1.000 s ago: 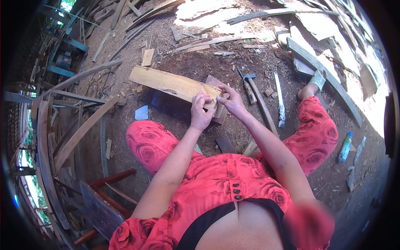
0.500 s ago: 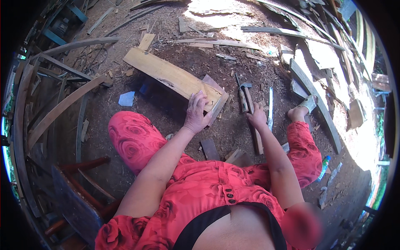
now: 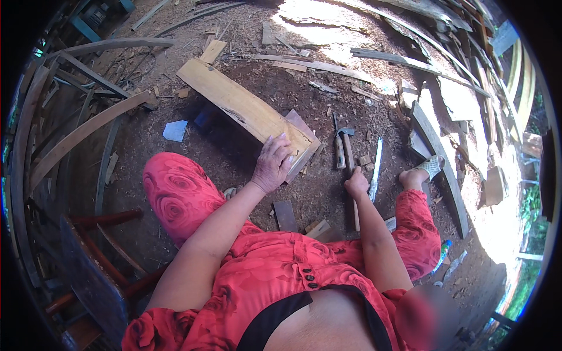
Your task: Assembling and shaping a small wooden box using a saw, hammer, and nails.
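My left hand (image 3: 271, 165) is bent over the near edge of a long pale wooden board (image 3: 234, 104), close to its right end. Smaller wood pieces (image 3: 300, 121) sit against that end. Further right, my right hand (image 3: 356, 185) is closed around the wooden handle of a hammer (image 3: 348, 146), its dark head pointing away from me. The handle lies low along the ground. Just left of the hammer head is a slim tool with a wooden handle (image 3: 340, 153) and a dark blade. A long pale strip (image 3: 377, 167) lies to the right.
Wood chips and offcuts cover the dirt floor (image 3: 234, 158). Curved timbers (image 3: 88, 140) and a toppled-looking chair (image 3: 93, 269) stand at left. A thick plank (image 3: 439, 164) lies by my right foot (image 3: 415, 177). A small dark board (image 3: 285, 216) lies before my lap.
The view has shifted slightly. My right hand sits lower along the hammer handle, farther from its head. My left hand stays at the board's edge.
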Available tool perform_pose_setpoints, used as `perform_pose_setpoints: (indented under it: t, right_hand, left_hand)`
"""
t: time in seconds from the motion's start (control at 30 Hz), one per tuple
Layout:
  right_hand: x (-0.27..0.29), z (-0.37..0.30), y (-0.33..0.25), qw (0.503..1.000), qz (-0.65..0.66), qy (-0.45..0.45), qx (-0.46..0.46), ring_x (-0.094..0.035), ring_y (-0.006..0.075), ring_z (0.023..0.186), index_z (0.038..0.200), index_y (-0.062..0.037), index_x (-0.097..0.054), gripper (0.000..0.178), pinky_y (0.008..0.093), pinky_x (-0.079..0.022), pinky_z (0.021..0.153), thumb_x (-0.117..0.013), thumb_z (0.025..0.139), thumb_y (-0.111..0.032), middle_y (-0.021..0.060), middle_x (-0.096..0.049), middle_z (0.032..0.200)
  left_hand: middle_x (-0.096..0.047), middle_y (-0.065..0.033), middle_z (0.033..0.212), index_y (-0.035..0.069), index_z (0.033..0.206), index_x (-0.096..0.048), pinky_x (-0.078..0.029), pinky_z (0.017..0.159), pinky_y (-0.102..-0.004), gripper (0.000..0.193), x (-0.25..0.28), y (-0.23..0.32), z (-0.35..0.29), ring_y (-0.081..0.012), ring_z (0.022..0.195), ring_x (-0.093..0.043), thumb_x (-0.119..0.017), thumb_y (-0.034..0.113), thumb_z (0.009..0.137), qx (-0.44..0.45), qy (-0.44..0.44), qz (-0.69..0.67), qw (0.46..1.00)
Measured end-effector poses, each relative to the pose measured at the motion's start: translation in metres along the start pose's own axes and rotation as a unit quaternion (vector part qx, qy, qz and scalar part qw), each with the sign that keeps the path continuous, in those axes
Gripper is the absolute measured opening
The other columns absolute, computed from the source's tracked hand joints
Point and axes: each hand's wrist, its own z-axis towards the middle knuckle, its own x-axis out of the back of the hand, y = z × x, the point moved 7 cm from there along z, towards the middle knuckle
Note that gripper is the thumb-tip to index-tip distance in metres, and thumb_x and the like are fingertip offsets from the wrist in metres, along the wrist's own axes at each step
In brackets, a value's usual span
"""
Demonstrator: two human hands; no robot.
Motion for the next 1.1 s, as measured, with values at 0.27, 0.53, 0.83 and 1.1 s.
perform_pose_setpoints:
  t: [0.27,0.53,0.83,1.1]
  right_hand:
    - [0.049,0.002,0.015,0.919,0.393,-0.001,-0.026,-0.047,0.0116,0.045,0.085,-0.0046,-0.054,0.022,0.0276,-0.037,0.039,-0.070,0.072,-0.013,0.0032,-0.052,0.060]
    - [0.177,-0.098,-0.090,0.788,0.556,-0.095,0.247,-0.055,0.0095,0.067,0.116,-0.0034,-0.056,0.035,0.0243,-0.046,0.059,-0.064,0.087,-0.020,0.0008,-0.057,0.078]
    - [0.170,-0.142,-0.096,0.899,0.238,-0.072,0.362,-0.055,0.0126,0.086,0.127,-0.0043,-0.052,0.043,0.0288,-0.045,0.077,-0.062,0.091,-0.026,0.0042,-0.061,0.094]
    - [0.161,-0.133,-0.079,0.934,0.217,-0.066,0.276,-0.065,0.0215,0.093,0.125,-0.0082,-0.055,0.042,0.0326,-0.047,0.080,-0.060,0.090,-0.032,0.0136,-0.066,0.099]
  left_hand:
    - [-0.044,-0.0114,0.126,0.012,0.109,-0.051,-0.014,0.111,-0.0575,0.032,0.001,-0.005,-0.004,-0.0357,0.134,-0.029,-0.059,0.027,0.081,0.060,0.001,0.054,0.997]
    - [-0.034,-0.0139,0.136,0.010,0.119,-0.042,-0.014,0.109,-0.0575,0.045,-0.005,-0.015,-0.011,-0.0370,0.137,-0.020,-0.058,0.031,0.083,0.093,-0.003,0.074,0.993]
    - [-0.032,-0.0138,0.135,0.010,0.122,-0.039,-0.022,0.107,-0.0535,0.046,-0.008,-0.016,-0.012,-0.0370,0.134,-0.022,-0.054,0.033,0.085,0.053,0.015,0.071,0.996]
    - [-0.031,-0.0131,0.135,0.012,0.122,-0.038,-0.022,0.106,-0.0540,0.047,-0.009,-0.015,-0.011,-0.0365,0.135,-0.020,-0.055,0.033,0.084,0.067,0.002,0.078,0.995]
